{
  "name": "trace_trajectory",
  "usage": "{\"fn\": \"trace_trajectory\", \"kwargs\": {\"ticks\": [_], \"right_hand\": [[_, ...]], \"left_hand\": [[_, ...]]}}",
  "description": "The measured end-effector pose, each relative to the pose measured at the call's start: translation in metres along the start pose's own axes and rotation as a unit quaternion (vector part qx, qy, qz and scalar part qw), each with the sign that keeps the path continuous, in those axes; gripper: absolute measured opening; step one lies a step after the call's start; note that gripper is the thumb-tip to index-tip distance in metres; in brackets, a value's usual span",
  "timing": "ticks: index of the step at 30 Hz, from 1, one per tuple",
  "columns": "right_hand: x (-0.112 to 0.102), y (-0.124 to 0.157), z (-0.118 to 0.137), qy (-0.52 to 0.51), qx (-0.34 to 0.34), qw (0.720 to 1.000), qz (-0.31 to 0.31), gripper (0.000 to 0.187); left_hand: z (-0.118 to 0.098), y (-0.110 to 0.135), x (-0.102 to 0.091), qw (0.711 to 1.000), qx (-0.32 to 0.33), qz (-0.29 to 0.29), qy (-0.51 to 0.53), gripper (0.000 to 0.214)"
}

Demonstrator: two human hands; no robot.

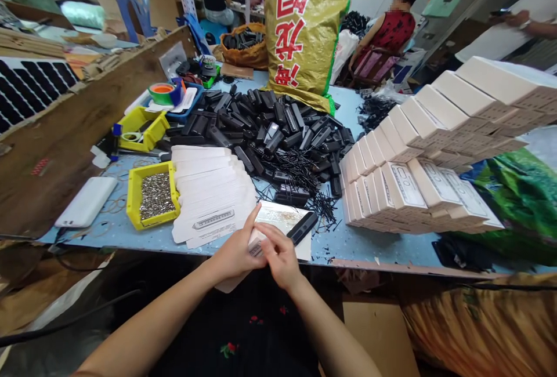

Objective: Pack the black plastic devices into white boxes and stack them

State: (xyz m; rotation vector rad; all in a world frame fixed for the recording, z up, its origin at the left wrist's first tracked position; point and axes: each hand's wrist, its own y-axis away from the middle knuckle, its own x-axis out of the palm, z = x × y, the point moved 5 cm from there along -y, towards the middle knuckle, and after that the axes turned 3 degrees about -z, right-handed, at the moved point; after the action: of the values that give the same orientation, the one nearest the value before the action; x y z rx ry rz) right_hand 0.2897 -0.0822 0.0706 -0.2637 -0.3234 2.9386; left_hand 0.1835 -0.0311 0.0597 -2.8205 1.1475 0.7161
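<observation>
At the table's front edge, my left hand (238,250) grips a small white cardboard box (256,245), thumb pointing up. My right hand (282,256) has its fingers closed on the same box from the other side. Part of the box is hidden by the fingers, and a white flap hangs below. Just beyond my right hand, a black oblong device (303,228) lies on a shiny pale sheet (278,214). Left of the hands is a fanned stack of flat printed white cartons (209,191).
A pile of black devices (243,127) and thin black stick-like pieces (300,171) spreads behind. Stacked white boxes (404,185) stand right. A yellow bin of small metal parts (134,203) and a white power bank (86,203) sit left. A gold sack (304,29) stands at the back.
</observation>
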Motion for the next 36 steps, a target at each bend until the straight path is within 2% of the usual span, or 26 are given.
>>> {"fn": "trace_trajectory", "kwargs": {"ticks": [3, 5, 6, 8, 9, 10, 11, 12, 13, 14, 15, 16, 17, 19, 20, 22, 24, 25, 26, 28, 29, 30, 32, 33, 35, 36], "right_hand": [[-0.010, 0.000, 0.000, 0.162, -0.092, 0.981, 0.059, 0.040], [-0.032, -0.001, -0.014, 0.293, -0.087, 0.944, 0.122, 0.045], [-0.047, -0.002, -0.024, 0.358, -0.071, 0.920, 0.140, 0.050], [-0.078, -0.002, -0.040, 0.453, -0.044, 0.875, 0.166, 0.057], [-0.089, -0.001, -0.045, 0.471, -0.039, 0.864, 0.175, 0.056], [-0.096, 0.000, -0.047, 0.464, -0.037, 0.867, 0.175, 0.050], [-0.100, 0.000, -0.045, 0.437, -0.034, 0.885, 0.160, 0.040], [-0.101, -0.001, -0.040, 0.391, -0.029, 0.912, 0.120, 0.031], [-0.100, -0.002, -0.033, 0.328, -0.022, 0.943, 0.054, 0.027], [-0.097, -0.003, -0.024, 0.252, -0.018, 0.967, -0.027, 0.032], [-0.092, -0.003, -0.016, 0.174, -0.020, 0.979, -0.107, 0.040], [-0.085, -0.003, -0.008, 0.106, -0.032, 0.979, -0.172, 0.045], [-0.075, -0.003, -0.001, 0.061, -0.053, 0.975, -0.206, 0.047], [-0.053, -0.005, 0.012, 0.050, -0.099, 0.974, -0.196, 0.046], [-0.044, -0.005, 0.015, 0.065, -0.112, 0.976, -0.174, 0.045], [-0.035, -0.005, 0.016, 0.081, -0.111, 0.979, -0.150, 0.047], [-0.034, -0.003, 0.011, 0.068, -0.092, 0.980, -0.161, 0.052], [-0.031, -0.004, 0.008, 0.066, -0.090, 0.984, -0.140, 0.056], [-0.026, -0.006, 0.003, 0.074, -0.094, 0.988, -0.094, 0.058], [-0.019, -0.015, -0.013, 0.119, -0.094, 0.988, -0.014, 0.052], [-0.022, -0.022, -0.024, 0.164, -0.079, 0.983, -0.014, 0.047], [-0.030, -0.030, -0.037, 0.225, -0.049, 0.972, -0.045, 0.042], [-0.053, -0.045, -0.062, 0.379, 0.036, 0.918, -0.112, 0.033], [-0.062, -0.052, -0.073, 0.455, 0.072, 0.882, -0.097, 0.029], [-0.071, -0.064, -0.086, 0.557, 0.107, 0.824, 0.001, 0.027], [-0.073, -0.068, -0.088, 0.580, 0.108, 0.806, 0.049, 0.027]], "left_hand": [[0.011, -0.004, -0.005, 0.998, -0.020, -0.011, 0.050, 0.100], [0.027, -0.004, -0.016, 0.987, -0.079, -0.036, 0.133, 0.091], [0.036, -0.004, -0.022, 0.971, -0.115, -0.046, 0.204, 0.088], [0.053, -0.003, -0.035, 0.909, -0.170, -0.068, 0.374, 0.078], [0.059, -0.003, -0.040, 0.869, -0.183, -0.092, 0.451, 0.072], [0.064, -0.003, -0.045, 0.829, -0.188, -0.128, 0.511, 0.063], [0.068, -0.003, -0.048, 0.793, -0.193, -0.170, 0.553, 0.052], [0.071, -0.002, -0.047, 0.760, -0.200, -0.213, 0.580, 0.041], [0.071, -0.001, -0.043, 0.731, -0.211, -0.249, 0.599, 0.033], [0.070, 0.000, -0.035, 0.707, -0.227, -0.274, 0.611, 0.028], [0.066, 0.000, -0.025, 0.689, -0.243, -0.286, 0.619, 0.026], [0.061, 0.001, -0.014, 0.679, -0.257, -0.285, 0.626, 0.025], [0.056, 0.002, -0.003, 0.675, -0.267, -0.275, 0.630, 0.025], [0.046, 0.003, 0.013, 0.693, -0.271, -0.232, 0.626, 0.026], [0.043, 0.004, 0.018, 0.717, -0.266, -0.197, 0.613, 0.031], [0.043, 0.007, 0.014, 0.800, -0.228, -0.162, 0.530, 0.043], [0.047, 0.011, -0.005, 0.903, -0.142, -0.193, 0.356, 0.063], [0.047, 0.013, -0.014, 0.941, -0.089, -0.213, 0.249, 0.072], [0.047, 0.014, -0.021, 0.962, -0.043, -0.224, 0.148, 0.078], [0.049, 0.016, -0.024, 0.978, -0.007, -0.207, 0.006, 0.077], [0.051, 0.015, -0.024, 0.980, -0.009, -0.198, -0.034, 0.072], [0.054, 0.015, -0.024, 0.978, -0.015, -0.198, -0.059, 0.068], [0.057, 0.015, -0.025, 0.974, -0.016, -0.209, -0.089, 0.066], [0.059, 0.013, -0.026, 0.973, -0.011, -0.206, -0.099, 0.066], [0.061, 0.010, -0.026, 0.977, -0.006, -0.184, -0.111, 0.065], [0.062, 0.008, -0.025, 0.979, -0.006, -0.170, -0.114, 0.064]]}}
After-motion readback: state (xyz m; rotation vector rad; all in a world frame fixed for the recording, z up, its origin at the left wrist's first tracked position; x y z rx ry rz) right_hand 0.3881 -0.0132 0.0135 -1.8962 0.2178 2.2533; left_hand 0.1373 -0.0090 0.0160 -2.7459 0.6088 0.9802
